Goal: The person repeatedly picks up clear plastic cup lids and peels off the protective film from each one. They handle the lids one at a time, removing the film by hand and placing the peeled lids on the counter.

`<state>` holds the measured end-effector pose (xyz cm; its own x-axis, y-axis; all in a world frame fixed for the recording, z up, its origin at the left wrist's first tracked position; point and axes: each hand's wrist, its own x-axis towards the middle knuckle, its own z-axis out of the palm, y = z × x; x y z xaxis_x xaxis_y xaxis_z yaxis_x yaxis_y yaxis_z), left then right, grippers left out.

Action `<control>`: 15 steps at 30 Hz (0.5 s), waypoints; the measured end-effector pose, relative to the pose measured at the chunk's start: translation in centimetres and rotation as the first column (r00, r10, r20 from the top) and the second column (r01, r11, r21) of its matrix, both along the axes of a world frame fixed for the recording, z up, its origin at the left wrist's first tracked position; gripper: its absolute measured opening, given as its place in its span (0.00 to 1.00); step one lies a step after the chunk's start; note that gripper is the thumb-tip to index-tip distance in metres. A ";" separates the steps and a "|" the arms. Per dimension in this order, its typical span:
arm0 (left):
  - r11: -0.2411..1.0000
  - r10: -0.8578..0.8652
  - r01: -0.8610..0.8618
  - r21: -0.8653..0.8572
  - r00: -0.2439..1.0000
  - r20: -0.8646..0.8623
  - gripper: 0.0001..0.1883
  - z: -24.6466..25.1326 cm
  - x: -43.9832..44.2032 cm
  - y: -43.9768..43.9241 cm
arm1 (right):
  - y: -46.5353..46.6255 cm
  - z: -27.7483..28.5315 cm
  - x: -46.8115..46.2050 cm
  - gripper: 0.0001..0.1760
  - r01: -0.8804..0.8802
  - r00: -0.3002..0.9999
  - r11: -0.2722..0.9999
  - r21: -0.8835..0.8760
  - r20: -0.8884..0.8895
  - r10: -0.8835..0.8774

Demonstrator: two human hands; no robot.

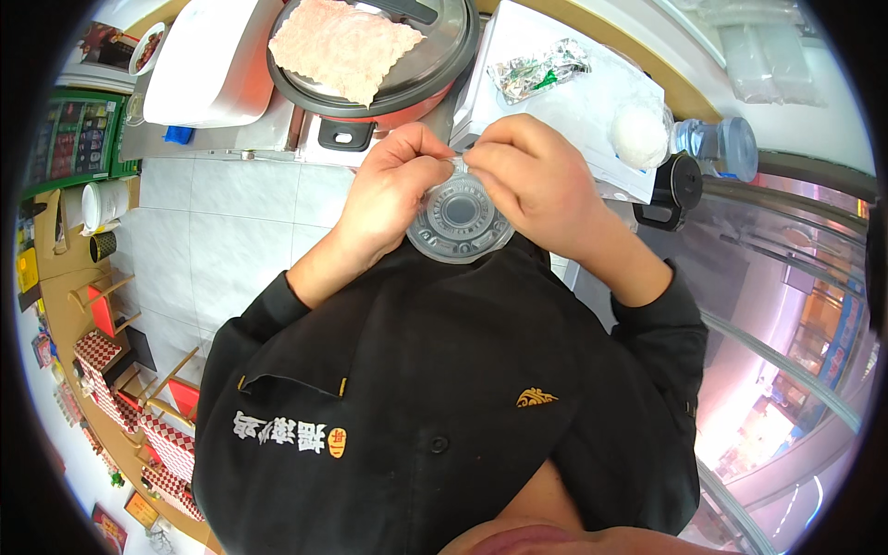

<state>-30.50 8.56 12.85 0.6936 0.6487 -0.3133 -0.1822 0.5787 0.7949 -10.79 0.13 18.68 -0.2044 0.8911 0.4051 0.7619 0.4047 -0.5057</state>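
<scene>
A round clear plastic lid [460, 216] with raised rings hangs in front of the black jacket. My left hand [399, 187] pinches its far rim between thumb and forefinger. Right beside it, my right hand [534, 180] grips the same rim, fingers bent. The fingertips almost meet, and they hide the part of the rim between them. Beyond the hands stands a red electric pan [416, 111] with a dark-rimmed lid; a crinkled, pale pinkish sheet [340, 48] lies on top of it.
Right of the pan, a white box [590, 125] bears crumpled foil [541, 69] and a white bundle in clear plastic [639, 135]. Beside it are a black jug [676, 187] and a bluish plastic bottle [735, 149]. A white plastic bin [208, 62] stands left of the pan.
</scene>
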 end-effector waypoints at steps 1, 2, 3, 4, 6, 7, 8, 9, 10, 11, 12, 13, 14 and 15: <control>1.000 0.001 -0.001 -0.002 1.000 -0.004 0.02 0.1 0.2 0.0 | 0.5 0.2 0.4 0.13 -0.075 0.993 0.997 0.004 0.088 0.074; 1.000 -0.010 0.010 -0.004 1.000 -0.011 0.02 0.0 0.2 0.1 | 0.9 0.2 0.5 0.10 -0.111 0.984 0.994 0.017 0.141 0.108; 1.000 -0.018 0.018 -0.007 1.000 -0.016 0.02 -0.2 0.2 0.2 | 1.4 0.1 0.6 0.08 -0.151 0.970 0.988 0.026 0.195 0.143; 1.000 -0.026 0.026 -0.011 0.999 -0.022 0.02 -0.3 0.2 0.3 | 1.8 0.0 0.7 0.07 -0.191 0.952 0.981 0.034 0.249 0.177; 0.999 -0.042 0.041 -0.024 0.998 -0.052 0.03 0.0 0.2 0.5 | 2.7 0.5 0.9 0.07 -0.268 0.918 0.962 0.058 0.318 0.236; 0.998 -0.049 0.047 -0.031 0.996 -0.068 0.03 0.1 0.2 0.6 | 3.1 0.6 0.9 0.07 -0.307 0.898 0.949 0.068 0.350 0.265; 0.998 -0.048 0.045 -0.048 0.996 -0.070 0.03 0.0 0.1 0.7 | 3.4 0.5 0.9 0.08 -0.346 0.870 0.935 0.079 0.399 0.289; 0.997 -0.048 0.043 -0.066 0.996 -0.069 0.03 -0.1 0.0 0.9 | 3.7 0.5 1.0 0.08 -0.385 0.838 0.919 0.086 0.449 0.309; 0.996 -0.047 0.042 -0.083 0.997 -0.068 0.03 -0.2 -0.1 1.0 | 3.9 0.5 1.0 0.08 -0.423 0.803 0.901 0.091 0.497 0.327; 0.996 -0.038 0.033 -0.084 0.997 -0.068 0.04 -0.2 -0.1 0.9 | 3.9 0.4 1.0 0.08 -0.432 0.789 0.898 0.084 0.517 0.331; 0.996 -0.031 0.025 -0.086 0.997 -0.068 0.04 -0.4 0.0 0.7 | 3.8 0.2 1.0 0.08 -0.440 0.775 0.895 0.076 0.536 0.335; 0.996 -0.023 0.017 -0.088 0.997 -0.069 0.04 -0.6 0.1 0.6 | 3.9 0.1 0.9 0.08 -0.447 0.761 0.892 0.068 0.554 0.339; 0.996 -0.013 0.006 -0.092 0.997 -0.071 0.04 -0.8 0.0 0.6 | 4.0 0.0 0.8 0.08 -0.440 0.759 0.895 0.069 0.560 0.330; 0.995 -0.006 -0.001 -0.097 0.997 -0.073 0.04 -1.0 0.1 0.7 | 4.1 0.0 0.6 0.09 -0.431 0.759 0.900 0.070 0.567 0.320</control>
